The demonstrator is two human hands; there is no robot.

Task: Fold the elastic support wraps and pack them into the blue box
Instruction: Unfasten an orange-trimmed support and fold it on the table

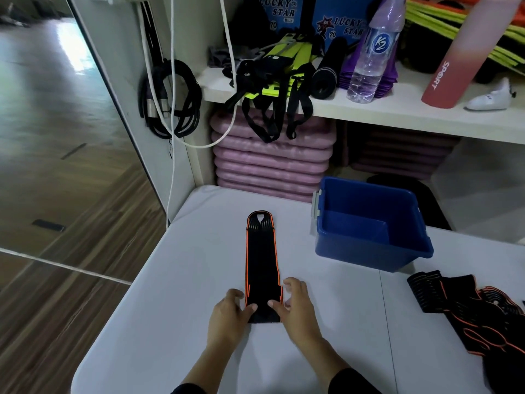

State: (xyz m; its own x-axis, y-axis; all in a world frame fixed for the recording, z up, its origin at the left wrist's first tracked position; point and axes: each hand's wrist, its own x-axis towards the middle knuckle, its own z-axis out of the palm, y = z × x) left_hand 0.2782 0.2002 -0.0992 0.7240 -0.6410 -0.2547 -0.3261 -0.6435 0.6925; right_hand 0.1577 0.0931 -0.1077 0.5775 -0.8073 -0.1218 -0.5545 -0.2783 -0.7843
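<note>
- A single black wrap (262, 265) with orange edging lies flat on the white table (170, 308), stretched lengthwise from 6 o'clock toward 12 o'clock, its rounded end farthest from the person
- The left hand (227, 317) is at the wrap's near end from the 7 o'clock side: thumb on top of the fabric, curled fingers against the left edge, a narrow pinch on that corner
- The right hand (295, 305) comes in from the 5 o'clock side; its thumb presses on the near end while the fingers stay loose and spread just beside the right edge, holding nothing
- The blue box (363, 254) stands at 2 o'clock from the wrap, well apart from it, open at the top; no wraps show inside
- A pile of wraps (468, 314), black with orange, lies loose at 3 to 4 o'clock near the table's right edge
- Beyond the table at 12 o'clock a shelf (397, 109) carries a water bottle (372, 58) and tangled straps; stacked purple mats (270, 160) sit beneath it
- Coiled black cables (170, 100) hang at 11 o'clock
</note>
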